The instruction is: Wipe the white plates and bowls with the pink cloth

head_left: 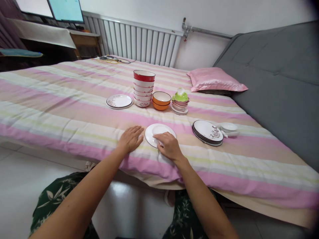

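A white plate with a dark rim (149, 135) lies on the striped bedspread, with a smaller white dish (160, 128) on it. My right hand (168, 145) is over the plate's right front part, its index finger stretched onto the small dish and the other fingers curled. Just left of the plate, my left hand (131, 138) rests flat on the bedspread with its fingers spread, holding nothing. Behind the plate stand a tall stack of white bowls (144, 89) with a red-banded one on top, and two orange bowls (160, 102).
Stacked plates (119, 101) lie at the left. Green and pink small dishes (180, 101) stand right of the orange bowls. More dark-rimmed plates (206, 131) and small white dishes with spoons (228, 127) are at the right. Farther back are a pink pillow (216, 79) and cables (112, 59).
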Demonstrator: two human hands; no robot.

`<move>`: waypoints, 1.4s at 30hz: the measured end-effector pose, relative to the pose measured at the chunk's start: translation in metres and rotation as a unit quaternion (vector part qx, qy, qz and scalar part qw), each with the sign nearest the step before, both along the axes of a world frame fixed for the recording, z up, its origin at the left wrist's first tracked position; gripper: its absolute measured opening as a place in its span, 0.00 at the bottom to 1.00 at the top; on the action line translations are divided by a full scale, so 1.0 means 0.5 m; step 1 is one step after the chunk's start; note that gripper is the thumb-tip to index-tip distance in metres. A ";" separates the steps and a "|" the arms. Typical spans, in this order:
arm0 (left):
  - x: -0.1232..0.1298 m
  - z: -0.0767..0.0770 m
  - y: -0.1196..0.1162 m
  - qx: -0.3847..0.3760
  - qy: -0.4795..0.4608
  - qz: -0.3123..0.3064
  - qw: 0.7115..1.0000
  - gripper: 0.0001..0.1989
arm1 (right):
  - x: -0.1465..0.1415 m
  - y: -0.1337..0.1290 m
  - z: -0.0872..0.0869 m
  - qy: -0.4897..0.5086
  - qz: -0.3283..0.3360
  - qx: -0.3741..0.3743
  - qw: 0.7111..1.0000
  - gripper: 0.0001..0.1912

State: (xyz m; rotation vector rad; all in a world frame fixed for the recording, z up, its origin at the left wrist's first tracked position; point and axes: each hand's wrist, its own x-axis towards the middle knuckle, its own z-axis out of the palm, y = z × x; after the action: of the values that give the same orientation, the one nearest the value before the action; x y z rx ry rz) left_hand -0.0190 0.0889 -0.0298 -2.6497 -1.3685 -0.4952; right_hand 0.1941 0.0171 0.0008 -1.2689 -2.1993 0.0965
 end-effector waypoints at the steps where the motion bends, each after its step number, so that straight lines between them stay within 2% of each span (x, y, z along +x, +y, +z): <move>1: 0.000 0.000 0.000 -0.001 -0.001 0.001 1.000 0.24 | -0.009 0.003 0.001 0.004 0.000 0.014 1.000 0.22; 5: -0.001 -0.002 0.002 -0.002 -0.003 0.000 1.000 0.24 | -0.058 0.017 0.000 -0.020 -0.002 0.030 0.999 0.24; 9: -0.001 -0.004 0.004 0.003 -0.007 -0.003 1.000 0.24 | -0.092 0.025 -0.011 -0.082 -0.017 0.004 0.996 0.17; 18: -0.002 -0.004 0.001 0.009 -0.005 -0.006 1.000 0.24 | -0.074 -0.017 0.000 -0.100 -0.016 -0.024 0.995 0.14; 27: -0.001 0.001 -0.001 -0.004 0.001 0.004 1.000 0.24 | 0.008 -0.027 0.028 -0.017 -0.026 -0.120 0.992 0.15; 32: 0.001 0.001 -0.001 -0.004 0.008 0.010 1.000 0.24 | 0.085 -0.018 0.016 0.042 -0.061 -0.153 0.985 0.15; 37: 0.000 0.000 0.002 -0.016 0.006 0.010 1.000 0.25 | 0.136 0.009 -0.010 0.159 -0.147 -0.127 0.968 0.09; 39: -0.001 0.000 0.003 -0.019 -0.003 0.009 1.000 0.24 | 0.142 0.026 -0.017 0.230 -0.208 -0.094 0.946 0.11; 42: -0.001 0.000 0.004 -0.021 -0.010 0.007 1.000 0.24 | 0.139 0.056 -0.030 0.315 -0.278 -0.034 0.907 0.18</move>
State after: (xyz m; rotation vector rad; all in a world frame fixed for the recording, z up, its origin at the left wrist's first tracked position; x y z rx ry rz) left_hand -0.0194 0.0908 -0.0298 -2.6730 -1.4182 -0.4994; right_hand 0.2638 0.0450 -0.0142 -1.5822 -1.2519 0.3087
